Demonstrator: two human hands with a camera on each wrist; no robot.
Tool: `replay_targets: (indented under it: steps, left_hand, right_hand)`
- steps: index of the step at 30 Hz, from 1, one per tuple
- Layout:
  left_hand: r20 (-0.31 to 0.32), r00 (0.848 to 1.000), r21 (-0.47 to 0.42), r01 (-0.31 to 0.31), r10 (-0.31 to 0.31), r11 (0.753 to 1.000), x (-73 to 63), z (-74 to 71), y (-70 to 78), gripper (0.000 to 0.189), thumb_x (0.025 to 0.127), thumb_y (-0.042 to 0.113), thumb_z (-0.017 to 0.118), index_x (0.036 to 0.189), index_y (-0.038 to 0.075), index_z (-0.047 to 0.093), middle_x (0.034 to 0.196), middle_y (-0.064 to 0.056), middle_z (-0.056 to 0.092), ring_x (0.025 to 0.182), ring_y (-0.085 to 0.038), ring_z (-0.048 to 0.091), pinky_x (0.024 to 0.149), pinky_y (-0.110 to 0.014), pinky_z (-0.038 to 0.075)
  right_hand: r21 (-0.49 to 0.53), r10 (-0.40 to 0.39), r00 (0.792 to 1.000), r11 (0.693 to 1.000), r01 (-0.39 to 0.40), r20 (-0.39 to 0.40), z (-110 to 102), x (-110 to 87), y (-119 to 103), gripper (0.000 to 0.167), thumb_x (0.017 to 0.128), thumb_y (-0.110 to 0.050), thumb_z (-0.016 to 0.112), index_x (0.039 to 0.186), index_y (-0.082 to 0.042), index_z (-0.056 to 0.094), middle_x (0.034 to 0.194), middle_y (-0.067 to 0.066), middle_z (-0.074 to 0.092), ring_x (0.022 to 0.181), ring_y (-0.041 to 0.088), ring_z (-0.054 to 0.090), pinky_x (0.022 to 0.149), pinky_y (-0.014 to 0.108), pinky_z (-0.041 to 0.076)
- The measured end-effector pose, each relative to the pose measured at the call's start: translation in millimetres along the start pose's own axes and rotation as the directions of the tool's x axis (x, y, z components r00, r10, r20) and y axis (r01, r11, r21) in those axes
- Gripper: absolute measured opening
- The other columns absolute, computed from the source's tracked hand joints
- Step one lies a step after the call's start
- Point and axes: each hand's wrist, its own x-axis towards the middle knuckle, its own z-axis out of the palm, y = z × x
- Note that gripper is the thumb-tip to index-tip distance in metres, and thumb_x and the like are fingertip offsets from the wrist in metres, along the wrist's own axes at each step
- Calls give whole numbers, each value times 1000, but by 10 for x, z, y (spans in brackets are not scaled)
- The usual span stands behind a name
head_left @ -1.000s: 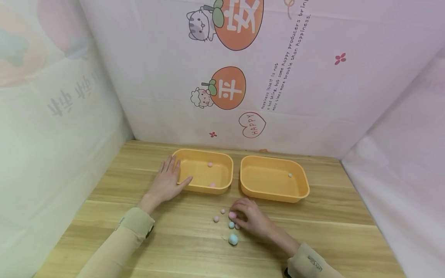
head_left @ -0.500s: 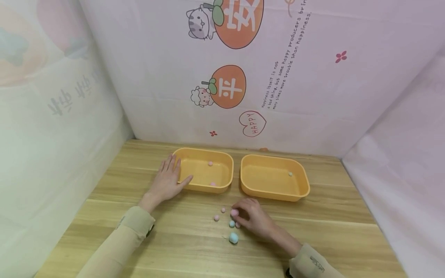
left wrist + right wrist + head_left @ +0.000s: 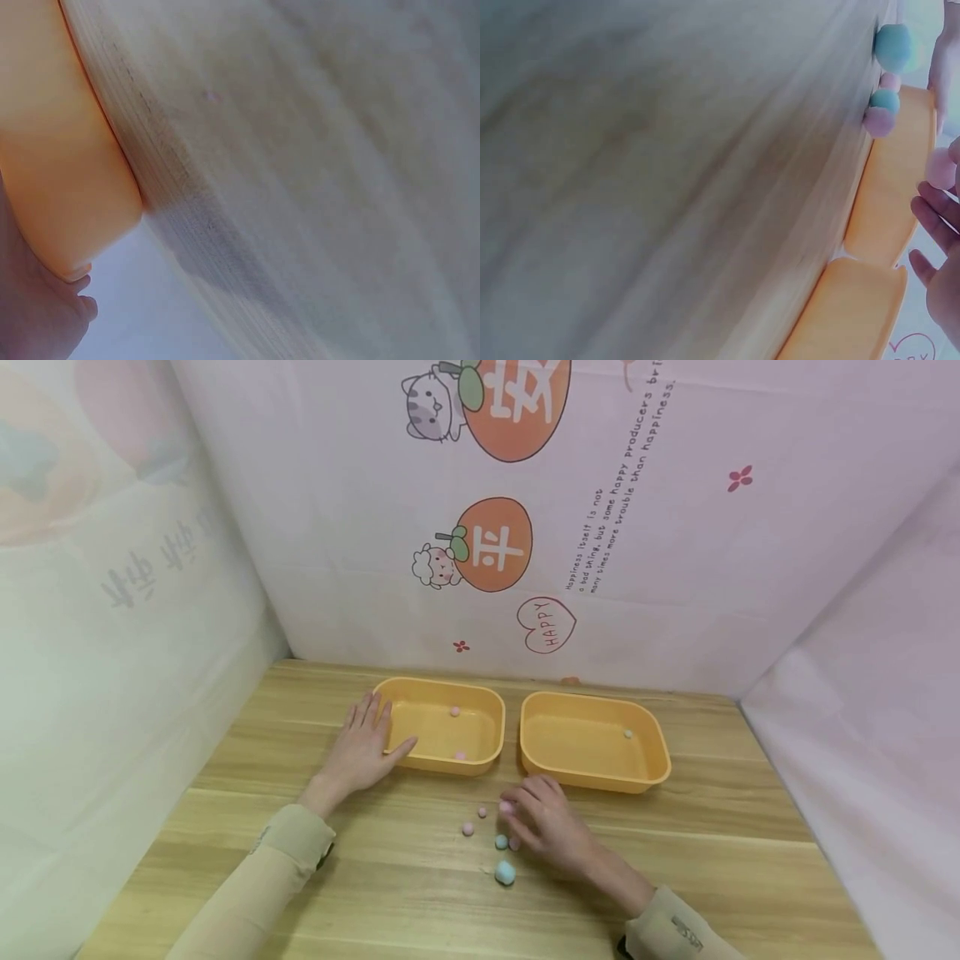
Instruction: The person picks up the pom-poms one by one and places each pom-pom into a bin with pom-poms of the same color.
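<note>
Right hand (image 3: 551, 822) had a pink ball (image 3: 507, 808) pinched at the fingertips, up off the desk (image 3: 360, 877), a bit right of the left tray (image 3: 420, 727) and on the person's side of it. Left hand (image 3: 358, 752) was spread out over the left end of the left tray, thumb across its near rim. That tray had a far pink ball (image 3: 454, 712) toward its back and a near pink ball (image 3: 460, 757) by its front wall. Loose ones were all on the person's side of the left tray: a tiny pink ball (image 3: 482, 812) closest, then a small pink ball (image 3: 468, 829), a small blue ball (image 3: 502, 842) with a mauve-pink ball (image 3: 513, 843) right beside it, and a big blue ball (image 3: 505, 873) farthest out. Right tray (image 3: 577, 747) sat just beside the left tray, one pale green ball (image 3: 627, 734) inside.
</note>
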Motion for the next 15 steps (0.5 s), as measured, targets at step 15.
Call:
replay_targets:
  steps: [15]
  left_hand:
    - [2,1000,-3,3,-3,1000,-4,-7,18,98,111,66,45,170,-9,24,182,-32,9,172,-49,5,141,-64,6]
  right_hand:
    - [95,-26,996,995,34,-90,25,55,23,16,105,-7,72,121,-3,71,117,5,68,99,13,69,81,26,63]
